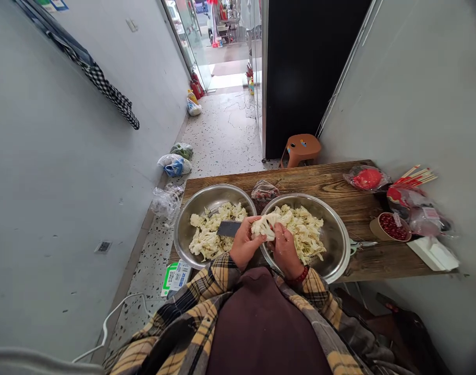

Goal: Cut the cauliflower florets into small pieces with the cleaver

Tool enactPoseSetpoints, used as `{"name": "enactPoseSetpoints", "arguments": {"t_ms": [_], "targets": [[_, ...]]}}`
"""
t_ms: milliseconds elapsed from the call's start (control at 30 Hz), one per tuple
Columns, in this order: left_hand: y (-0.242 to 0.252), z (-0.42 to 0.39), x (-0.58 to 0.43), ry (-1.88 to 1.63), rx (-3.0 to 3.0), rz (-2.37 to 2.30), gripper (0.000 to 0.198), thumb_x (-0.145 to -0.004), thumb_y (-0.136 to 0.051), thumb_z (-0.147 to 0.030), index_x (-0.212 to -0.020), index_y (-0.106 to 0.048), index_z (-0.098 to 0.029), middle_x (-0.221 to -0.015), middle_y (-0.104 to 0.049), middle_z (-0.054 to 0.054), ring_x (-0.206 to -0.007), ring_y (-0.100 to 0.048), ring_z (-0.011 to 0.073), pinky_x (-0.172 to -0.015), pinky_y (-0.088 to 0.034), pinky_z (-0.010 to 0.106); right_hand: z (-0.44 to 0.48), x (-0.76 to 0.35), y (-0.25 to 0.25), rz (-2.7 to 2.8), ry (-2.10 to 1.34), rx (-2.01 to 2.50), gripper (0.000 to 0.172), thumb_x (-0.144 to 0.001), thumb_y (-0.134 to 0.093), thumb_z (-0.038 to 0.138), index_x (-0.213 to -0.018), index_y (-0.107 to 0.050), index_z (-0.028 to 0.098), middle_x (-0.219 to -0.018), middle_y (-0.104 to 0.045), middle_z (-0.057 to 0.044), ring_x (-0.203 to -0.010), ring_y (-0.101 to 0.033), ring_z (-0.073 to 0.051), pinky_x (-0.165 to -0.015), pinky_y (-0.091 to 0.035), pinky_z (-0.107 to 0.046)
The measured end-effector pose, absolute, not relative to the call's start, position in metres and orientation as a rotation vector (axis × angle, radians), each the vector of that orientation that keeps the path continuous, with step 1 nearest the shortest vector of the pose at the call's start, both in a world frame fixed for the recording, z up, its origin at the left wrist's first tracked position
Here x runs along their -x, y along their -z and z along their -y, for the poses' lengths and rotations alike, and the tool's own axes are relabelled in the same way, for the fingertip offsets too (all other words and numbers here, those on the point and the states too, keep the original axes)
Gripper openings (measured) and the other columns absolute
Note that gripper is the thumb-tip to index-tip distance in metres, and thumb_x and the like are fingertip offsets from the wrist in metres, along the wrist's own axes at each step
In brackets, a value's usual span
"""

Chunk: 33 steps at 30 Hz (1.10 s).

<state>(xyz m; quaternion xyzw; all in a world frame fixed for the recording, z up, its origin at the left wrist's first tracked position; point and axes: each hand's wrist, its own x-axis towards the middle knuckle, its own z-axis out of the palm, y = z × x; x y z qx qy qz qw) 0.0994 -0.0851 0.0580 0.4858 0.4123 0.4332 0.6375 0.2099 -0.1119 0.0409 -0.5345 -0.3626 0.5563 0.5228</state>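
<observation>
My left hand point(244, 244) is closed on a piece of white cauliflower point(264, 228), held between the two metal bowls. The dark, broad blade of a knife point(228, 228) sticks out left past my left hand, over the left bowl. Its handle is hidden; the blade's line runs under the cauliflower toward my right hand point(285, 251), whose fingers are curled there with the thumb against the cauliflower. Cut cauliflower pieces lie in the left bowl point(183, 219) and in the right bowl point(341, 250).
On the wooden table point(331, 185) are a bagged dark item point(265, 191), scissors point(361, 245), a tub of red beads or berries point(394, 227), tissues point(433, 253) and bagged goods. An orange stool point(302, 148) stands beyond. Plastic bags point(175, 164) lie by the left wall.
</observation>
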Motion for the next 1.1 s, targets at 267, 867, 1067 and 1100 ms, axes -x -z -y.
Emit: {"name": "enactPoseSetpoints", "arguments": {"t_ms": [267,867,1067,1100], "targets": [[-0.069,0.080,-0.090,-1.015,-0.750,-0.796,0.056,-0.062,-0.079,-0.022,-0.113,-0.056,-0.017,-0.110,-0.062,0.007,-0.091,-0.060,0.0157,-0.080,-0.049,0.026,0.115,-0.288,-0.010,0.905,-0.846,1.596,0.035,-0.083,-0.051,0.055,-0.089,-0.057,0.020,-0.078,-0.058,-0.003,-0.061,-0.049,-0.015,-0.059,-0.044,-0.030],[-0.081,0.077,-0.084,-0.817,-0.668,-0.766,0.049,-0.077,-0.068,-0.036,-0.121,-0.056,-0.019,-0.121,-0.058,0.010,-0.097,-0.061,0.0198,-0.081,-0.052,0.034,0.110,-0.251,-0.059,1.394,-0.719,1.356,0.023,-0.088,-0.054,0.038,-0.092,-0.069,0.021,-0.086,-0.068,-0.005,-0.081,-0.061,-0.018,-0.074,-0.048,-0.031],[-0.072,0.074,-0.085,-0.854,-0.959,-0.908,0.057,-0.063,-0.079,-0.025,-0.114,-0.054,-0.017,-0.094,-0.063,0.005,-0.074,-0.061,0.0142,-0.051,-0.048,0.020,0.108,-0.241,-0.056,1.149,-1.002,1.349,0.029,-0.082,-0.059,0.045,-0.080,-0.069,0.018,-0.071,-0.064,-0.002,-0.067,-0.055,-0.014,-0.064,-0.043,-0.027],[-0.070,0.073,-0.086,-0.877,-0.985,-0.951,0.052,-0.065,-0.077,-0.028,-0.110,-0.054,-0.015,-0.087,-0.062,0.003,-0.070,-0.060,0.0130,-0.047,-0.045,0.018,0.107,-0.239,-0.057,1.113,-1.036,1.338,0.029,-0.081,-0.060,0.045,-0.078,-0.068,0.017,-0.071,-0.063,-0.001,-0.066,-0.054,-0.014,-0.063,-0.042,-0.026]]}}
